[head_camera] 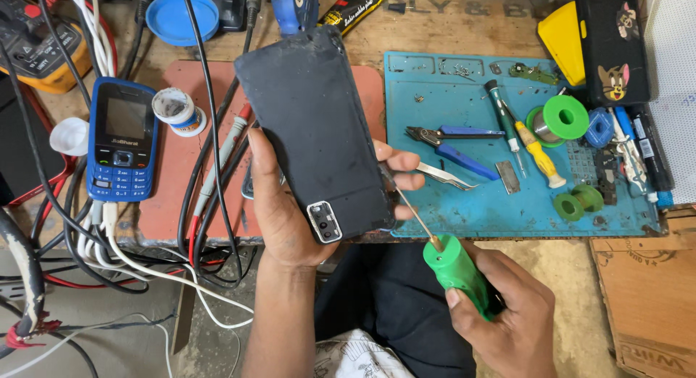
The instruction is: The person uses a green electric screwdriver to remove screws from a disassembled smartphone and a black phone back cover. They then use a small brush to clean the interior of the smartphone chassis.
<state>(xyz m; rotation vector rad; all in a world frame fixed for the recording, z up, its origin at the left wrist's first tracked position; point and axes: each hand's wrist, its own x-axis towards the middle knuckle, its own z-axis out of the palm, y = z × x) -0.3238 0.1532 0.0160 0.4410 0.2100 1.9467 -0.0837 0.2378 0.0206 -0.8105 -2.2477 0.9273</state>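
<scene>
My left hand (286,211) grips a black smartphone (312,124) with its dusty back cover facing up and its camera block nearest me. My right hand (507,313) holds a screwdriver with a green handle (455,269). Its thin metal shaft (413,211) points up-left, and the tip meets the phone's lower right edge beside my left fingertips (402,168). The phone is held above the front edge of the workbench.
A blue work mat (522,211) carries pliers, tweezers, screwdrivers, green solder spools and small parts. A blue keypad phone (123,139) and a solder tin (176,110) lie at left on a red mat among tangled cables. A multimeter (36,44) sits far left, cardboard at right.
</scene>
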